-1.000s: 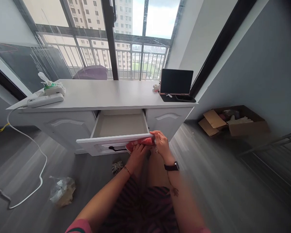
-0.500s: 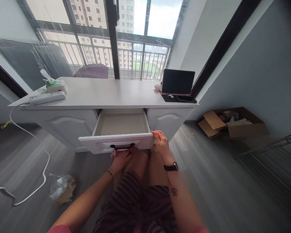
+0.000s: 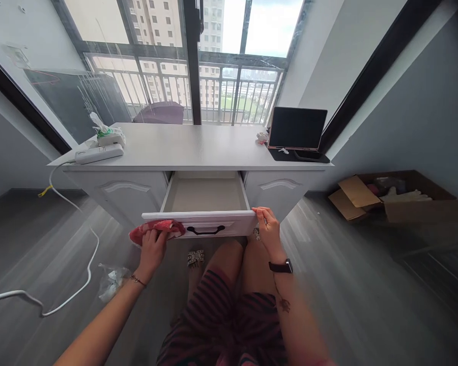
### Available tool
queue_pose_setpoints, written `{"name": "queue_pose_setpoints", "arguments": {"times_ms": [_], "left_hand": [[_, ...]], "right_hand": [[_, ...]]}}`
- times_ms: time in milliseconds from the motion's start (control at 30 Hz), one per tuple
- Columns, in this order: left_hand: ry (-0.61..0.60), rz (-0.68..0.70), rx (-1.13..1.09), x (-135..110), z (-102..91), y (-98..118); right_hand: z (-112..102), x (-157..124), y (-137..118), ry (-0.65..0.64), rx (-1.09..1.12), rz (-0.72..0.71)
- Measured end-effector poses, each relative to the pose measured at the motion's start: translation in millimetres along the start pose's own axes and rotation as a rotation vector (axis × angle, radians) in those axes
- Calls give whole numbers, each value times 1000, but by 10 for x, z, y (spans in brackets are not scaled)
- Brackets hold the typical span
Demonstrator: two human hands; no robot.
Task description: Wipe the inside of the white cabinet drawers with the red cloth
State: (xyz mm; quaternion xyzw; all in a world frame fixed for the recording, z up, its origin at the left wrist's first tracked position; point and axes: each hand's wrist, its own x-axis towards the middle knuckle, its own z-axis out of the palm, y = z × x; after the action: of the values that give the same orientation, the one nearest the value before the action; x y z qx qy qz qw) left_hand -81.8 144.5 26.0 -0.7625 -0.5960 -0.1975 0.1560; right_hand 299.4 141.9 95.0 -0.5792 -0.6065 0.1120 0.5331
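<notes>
A white drawer is pulled out of the cabinet, and its inside is bare. My left hand presses a red cloth against the left end of the drawer front, left of the black handle. The fingers bend over the cloth, which spills past the left edge. At the opposite end, my right hand grips the top right corner of the drawer front, fingers curled over the rim.
On the white tabletop stand a power strip, a tissue pack and a tablet on a dark mat. A cardboard box sits on the floor at right. A white cable and a plastic bag lie at left.
My left hand has moved with the red cloth from below the handle to the left end of the drawer front. My right hand stays on the corner. The view has turned slightly left.
</notes>
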Motion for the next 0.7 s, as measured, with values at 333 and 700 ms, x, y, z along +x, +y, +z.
{"name": "queue_pose_setpoints", "arguments": {"times_ms": [333, 700], "left_hand": [[62, 292, -241, 594, -207, 1724], [39, 410, -149, 602, -232, 1619]], "right_hand": [[1, 1, -19, -3, -8, 9], [-23, 18, -34, -16, 9, 25]]}}
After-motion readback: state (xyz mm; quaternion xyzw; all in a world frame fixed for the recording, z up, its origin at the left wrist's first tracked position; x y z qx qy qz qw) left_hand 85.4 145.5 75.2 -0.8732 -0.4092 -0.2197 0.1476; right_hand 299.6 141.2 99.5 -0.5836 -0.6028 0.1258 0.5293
